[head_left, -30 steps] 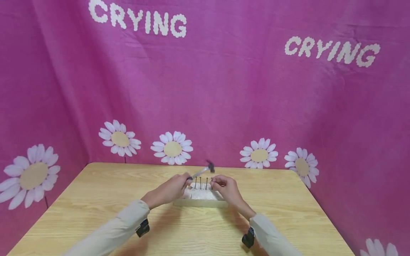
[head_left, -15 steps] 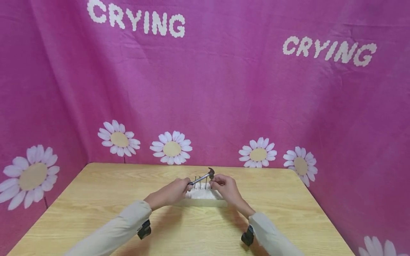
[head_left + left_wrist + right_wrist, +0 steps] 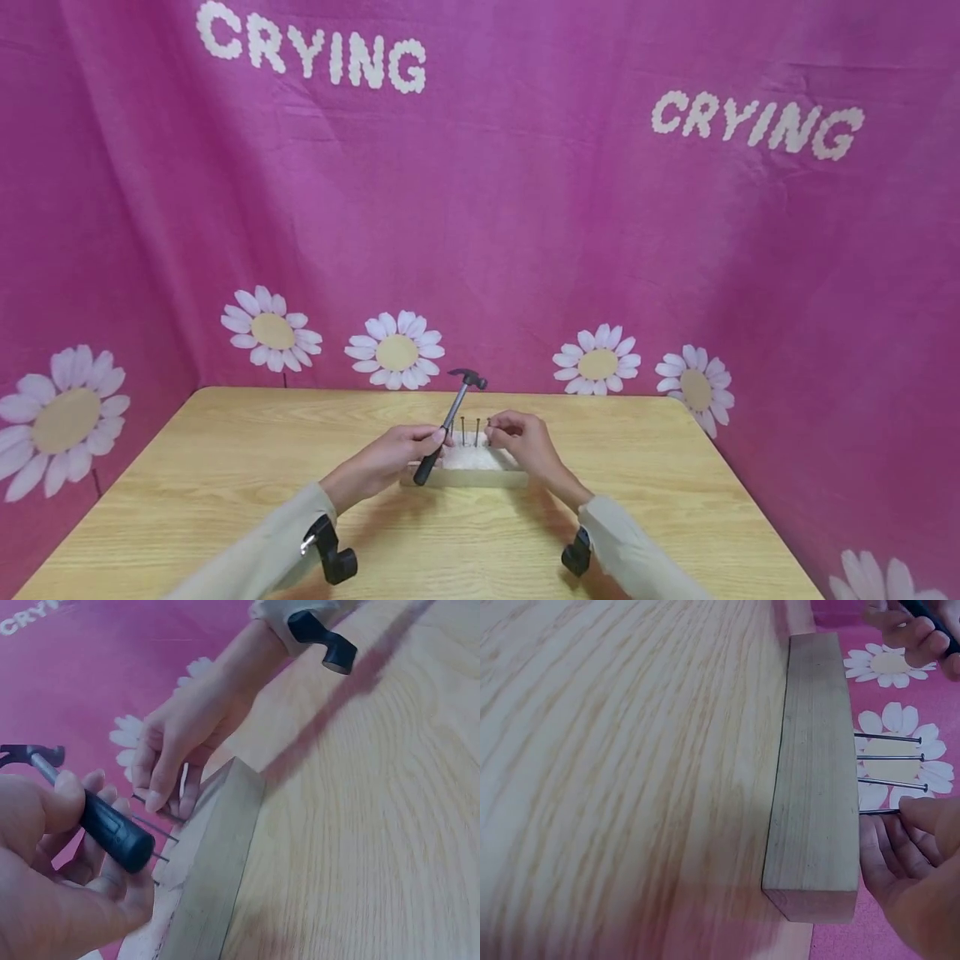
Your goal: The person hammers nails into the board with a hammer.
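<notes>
My left hand holds a claw hammer by its black handle, thumb along the grip. The hammer's head stands above the nails, apart from them, with the handle end low and toward me. Fingertips of my right hand pinch a dark nail at the right end of a row; its head is hidden by the thumb in the right wrist view. Three more nails stand in the same row, upright in a wooden block. A whitish, rough top shows on the block in the head view.
The block lies on a light wood-grain table, some way in from its far edge. A pink cloth with daisies and lettering hangs behind and at both sides. Black wrist cameras sit at both cuffs.
The hammer head has come down to the right-end nail, then lifted away up and left. The hammer now stands steeper, and the left fingers have loosened along its handle. My right hand keeps its pinch.
</notes>
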A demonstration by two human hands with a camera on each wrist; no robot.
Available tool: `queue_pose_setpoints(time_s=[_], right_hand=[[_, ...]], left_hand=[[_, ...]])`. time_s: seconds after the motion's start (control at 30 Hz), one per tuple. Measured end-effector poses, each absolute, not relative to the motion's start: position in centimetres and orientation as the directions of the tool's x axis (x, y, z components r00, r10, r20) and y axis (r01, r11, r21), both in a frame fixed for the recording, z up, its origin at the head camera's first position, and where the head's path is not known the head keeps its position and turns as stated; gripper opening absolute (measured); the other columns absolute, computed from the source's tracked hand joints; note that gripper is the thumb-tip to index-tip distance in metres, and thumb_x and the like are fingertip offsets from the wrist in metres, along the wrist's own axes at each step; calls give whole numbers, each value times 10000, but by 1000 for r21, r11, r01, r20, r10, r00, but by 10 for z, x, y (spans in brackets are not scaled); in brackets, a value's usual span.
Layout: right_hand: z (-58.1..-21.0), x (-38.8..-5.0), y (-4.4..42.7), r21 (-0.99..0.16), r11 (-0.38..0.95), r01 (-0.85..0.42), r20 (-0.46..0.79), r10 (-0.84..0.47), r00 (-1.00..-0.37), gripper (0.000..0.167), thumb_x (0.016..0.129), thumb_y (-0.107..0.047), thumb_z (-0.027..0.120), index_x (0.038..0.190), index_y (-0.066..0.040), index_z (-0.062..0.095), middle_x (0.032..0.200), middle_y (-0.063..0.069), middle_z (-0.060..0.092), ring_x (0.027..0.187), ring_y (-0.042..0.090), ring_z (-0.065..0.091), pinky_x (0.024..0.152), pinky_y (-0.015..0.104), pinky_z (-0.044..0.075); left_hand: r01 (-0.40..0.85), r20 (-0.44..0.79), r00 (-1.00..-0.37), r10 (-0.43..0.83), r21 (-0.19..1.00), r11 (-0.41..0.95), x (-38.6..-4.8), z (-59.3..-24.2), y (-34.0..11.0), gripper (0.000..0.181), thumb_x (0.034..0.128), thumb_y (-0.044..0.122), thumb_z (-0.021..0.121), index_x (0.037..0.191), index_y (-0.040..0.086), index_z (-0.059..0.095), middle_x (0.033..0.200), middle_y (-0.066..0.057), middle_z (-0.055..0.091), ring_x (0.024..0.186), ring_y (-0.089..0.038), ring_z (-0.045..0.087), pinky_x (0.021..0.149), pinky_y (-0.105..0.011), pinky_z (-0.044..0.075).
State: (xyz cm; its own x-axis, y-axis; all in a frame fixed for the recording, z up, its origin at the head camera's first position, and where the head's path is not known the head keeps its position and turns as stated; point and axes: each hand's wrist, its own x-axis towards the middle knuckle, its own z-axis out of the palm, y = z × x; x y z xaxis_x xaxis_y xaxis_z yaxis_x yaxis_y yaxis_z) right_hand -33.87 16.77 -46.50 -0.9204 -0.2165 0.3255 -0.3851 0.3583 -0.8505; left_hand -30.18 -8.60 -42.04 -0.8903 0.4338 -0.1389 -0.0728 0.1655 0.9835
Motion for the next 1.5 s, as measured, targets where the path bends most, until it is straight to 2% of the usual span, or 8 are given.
queue_pose_setpoints(time_s=[0.07, 0.27, 0.37, 0.57, 0.7, 1.1, 1.37, 1.5], right_hand=[[-464, -339, 168, -843, 365, -394, 329, -230, -916, 98, 979, 4, 694, 1033, 78, 727, 944, 234, 758, 817, 258, 743, 773, 329, 624], [-463, -340, 169, -845, 360, -395, 321, -248, -914, 134, 986, -7, 697, 1059, 104, 717, 967, 249, 759, 846, 299, 751, 779, 333, 623], [-464, -341, 168, -847, 348, -400, 330, -245, -912, 156, 980, -5, 704, 1084, 111, 704, 1002, 259, 756, 871, 301, 752, 783, 302, 618], [-464, -338, 168, -859, 328, -392, 338, -210, -917, 102, 961, 22, 717, 1034, 93, 707, 978, 258, 754, 834, 299, 742, 741, 283, 613], [-464, -337, 170, -868, 308, -390, 339, -208, -918, 88, 951, 34, 723, 1010, 97, 703, 962, 281, 746, 808, 337, 741, 724, 318, 625], [-464, -343, 169, -871, 299, -389, 326, -239, -915, 93, 968, -7, 724, 1020, 70, 714, 991, 256, 755, 882, 389, 742, 775, 343, 625], [-462, -342, 169, -861, 320, -394, 332, -232, -914, 69, 968, 23, 710, 1011, 77, 705, 980, 268, 749, 849, 334, 742, 776, 372, 627], [-466, -343, 170, -856, 325, -402, 338, -237, -911, 67, 965, 14, 717, 1009, 64, 713, 965, 245, 757, 830, 291, 741, 755, 307, 614]], left_hand=[[-105, -158, -891, 427, 984, 144, -302, -419, -89, 400, 1113, 256, 537, 1337, -58, 644, 1319, -187, 643, 1115, -232, 648, 897, -356, 520], [-110, -167, -880, 445, 982, 153, -303, -418, -101, 446, 1082, 260, 608, 1390, -63, 618, 1233, -193, 707, 1073, -207, 697, 897, -381, 563], [-56, -137, -891, 433, 979, 195, -303, -417, -107, 428, 1071, 246, 628, 1356, -73, 643, 1232, -213, 723, 1056, -238, 722, 910, -414, 586], [14, -89, -942, 324, 954, 301, -304, -421, -113, 305, 1033, 199, 688, 1147, -78, 743, 952, -99, 771, 850, -155, 717, 787, -368, 618], [18, -75, -962, 262, 942, 335, -307, -427, -116, 288, 1016, 200, 714, 1104, -71, 757, 894, -74, 768, 809, -143, 710, 739, -347, 617], [-86, -159, -975, 158, 917, 388, -319, -433, -148, 320, 1032, 188, 684, 1116, -117, 732, 895, -85, 770, 824, -172, 726, 789, -415, 626], [-196, -263, -953, 152, 915, 353, -330, -444, -162, 342, 1056, 195, 645, 1153, -128, 702, 897, -89, 775, 760, -115, 691, 683, -277, 587], [-231, -301, -935, 190, 919, 321, -331, -452, -167, 324, 1071, 181, 612, 1136, -125, 699, 882, -73, 769, 733, -96, 678, 688, -251, 578]])
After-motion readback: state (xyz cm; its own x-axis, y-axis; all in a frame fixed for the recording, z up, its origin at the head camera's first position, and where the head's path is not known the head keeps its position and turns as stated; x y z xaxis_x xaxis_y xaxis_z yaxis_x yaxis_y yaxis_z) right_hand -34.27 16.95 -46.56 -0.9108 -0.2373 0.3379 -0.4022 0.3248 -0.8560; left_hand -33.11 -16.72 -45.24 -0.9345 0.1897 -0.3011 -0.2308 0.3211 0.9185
